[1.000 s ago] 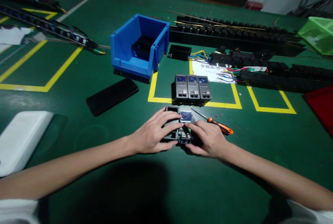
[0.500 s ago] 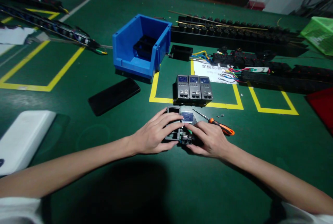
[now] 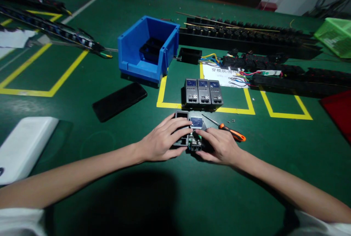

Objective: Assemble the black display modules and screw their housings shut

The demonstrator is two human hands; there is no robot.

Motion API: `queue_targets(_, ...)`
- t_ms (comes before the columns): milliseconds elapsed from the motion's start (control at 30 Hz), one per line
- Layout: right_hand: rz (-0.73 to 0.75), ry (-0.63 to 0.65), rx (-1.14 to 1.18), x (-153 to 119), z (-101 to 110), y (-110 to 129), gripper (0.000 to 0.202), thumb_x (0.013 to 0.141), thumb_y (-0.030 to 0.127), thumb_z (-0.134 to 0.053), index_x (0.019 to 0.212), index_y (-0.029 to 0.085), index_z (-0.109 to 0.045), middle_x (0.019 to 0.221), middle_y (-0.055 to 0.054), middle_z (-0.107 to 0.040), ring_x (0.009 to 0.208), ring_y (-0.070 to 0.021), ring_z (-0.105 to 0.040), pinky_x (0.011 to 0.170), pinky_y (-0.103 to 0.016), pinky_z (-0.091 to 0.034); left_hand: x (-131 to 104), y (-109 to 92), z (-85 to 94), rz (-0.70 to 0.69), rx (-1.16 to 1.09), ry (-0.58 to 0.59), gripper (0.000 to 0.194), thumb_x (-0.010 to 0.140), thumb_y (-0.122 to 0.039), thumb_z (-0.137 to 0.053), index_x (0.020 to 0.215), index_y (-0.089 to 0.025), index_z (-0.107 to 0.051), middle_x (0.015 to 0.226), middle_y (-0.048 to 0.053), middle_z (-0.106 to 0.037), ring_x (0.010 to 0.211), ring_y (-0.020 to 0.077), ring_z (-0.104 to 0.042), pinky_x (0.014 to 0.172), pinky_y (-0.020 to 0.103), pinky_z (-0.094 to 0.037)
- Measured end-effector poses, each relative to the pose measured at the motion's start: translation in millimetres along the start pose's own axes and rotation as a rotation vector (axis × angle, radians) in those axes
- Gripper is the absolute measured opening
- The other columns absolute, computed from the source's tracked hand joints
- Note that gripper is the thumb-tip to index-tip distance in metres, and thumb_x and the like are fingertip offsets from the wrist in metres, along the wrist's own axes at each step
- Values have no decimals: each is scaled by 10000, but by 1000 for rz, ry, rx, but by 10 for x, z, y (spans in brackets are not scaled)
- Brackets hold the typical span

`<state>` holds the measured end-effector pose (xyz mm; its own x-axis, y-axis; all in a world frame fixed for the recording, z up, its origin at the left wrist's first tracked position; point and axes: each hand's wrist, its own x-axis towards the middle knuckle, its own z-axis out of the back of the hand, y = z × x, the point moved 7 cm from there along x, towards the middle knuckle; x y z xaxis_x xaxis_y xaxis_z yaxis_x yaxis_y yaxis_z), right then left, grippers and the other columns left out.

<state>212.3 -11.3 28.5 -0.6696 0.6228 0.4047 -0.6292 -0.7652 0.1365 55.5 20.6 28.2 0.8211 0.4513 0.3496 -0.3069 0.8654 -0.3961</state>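
Observation:
My left hand point(image 3: 161, 139) lies over a dark grey housing frame point(image 3: 181, 114), its fingers wrapped across it and the tips reaching the small circuit board beside it. That circuit board point(image 3: 196, 142) carries a small screen point(image 3: 196, 122) at its far end and black sockets at its near end. My right hand point(image 3: 221, 144) grips the board from the right, index finger near the screen's lower edge and thumb by the sockets. An orange and black screwdriver point(image 3: 233, 133) lies just right of this hand. Small screws point(image 3: 233, 120) rest behind the screwdriver.
Three grey modules point(image 3: 203, 91) stand behind my hands. A blue bin point(image 3: 139, 67) holds black parts. A black phone point(image 3: 120, 101) and a white device point(image 3: 26, 148) lie left. Black strips with wires point(image 3: 290, 82), a green basket point(image 3: 334, 36) and a red object point(image 3: 338, 113) are right.
My right index fingertip has shifted slightly right along the screen's lower edge. Otherwise the hands hold nearly the same pose, and the whole view has shifted very slightly.

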Motion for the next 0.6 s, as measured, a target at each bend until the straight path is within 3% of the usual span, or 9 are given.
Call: queue_targets(600,25,99,-37,14,-49,17,566,914,462,-519,1374,135,-473,833,-54,-583,686,-174,-534,568,-285,-423,3,8,17,17,-43,-34,491,859,-287,-607,1295,-152,-426,1395,174,-521,1356,273,-444,1169,550,-303)
